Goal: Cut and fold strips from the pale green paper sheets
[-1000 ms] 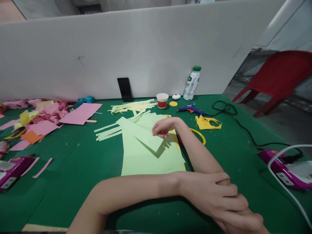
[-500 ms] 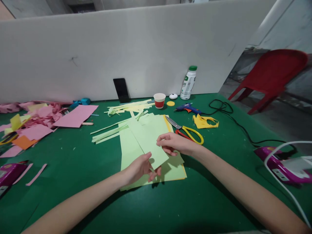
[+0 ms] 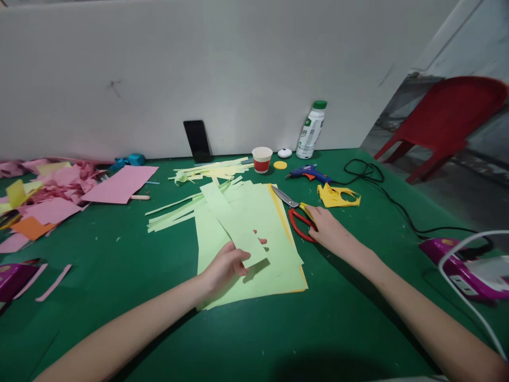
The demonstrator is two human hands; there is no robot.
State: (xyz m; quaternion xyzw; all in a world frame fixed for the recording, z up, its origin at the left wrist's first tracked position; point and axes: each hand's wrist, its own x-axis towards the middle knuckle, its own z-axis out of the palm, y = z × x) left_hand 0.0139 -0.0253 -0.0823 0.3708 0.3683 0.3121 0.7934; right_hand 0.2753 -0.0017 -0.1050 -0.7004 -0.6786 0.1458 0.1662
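My left hand (image 3: 228, 263) is closed on the near end of a wide pale green paper strip (image 3: 231, 225), its thumb on top and fingertips showing past the far edge. The strip slants away to the left over a stack of pale green paper sheets (image 3: 222, 289), with yellow paper showing at the stack's right edge. To the right, my right hand (image 3: 328, 229) has its fingers on the handles of the scissors (image 3: 299, 217), one yellow and one red. The blades lie on the stack's upper right corner, and my hand covers most of the yellow handle.
Thin green strips (image 3: 175, 217) lie left of the stack. Behind are a paper cup (image 3: 262, 160), a phone (image 3: 198, 140), a bottle (image 3: 311, 130) and a blue glue gun (image 3: 309, 173) with its black cord. Pink scraps (image 3: 59, 185) spread left; a purple power strip (image 3: 461, 268) sits right.
My right hand has let go of the green strip and moved right onto the scissors' handles. My left hand keeps the strip and has shifted slightly up and left.
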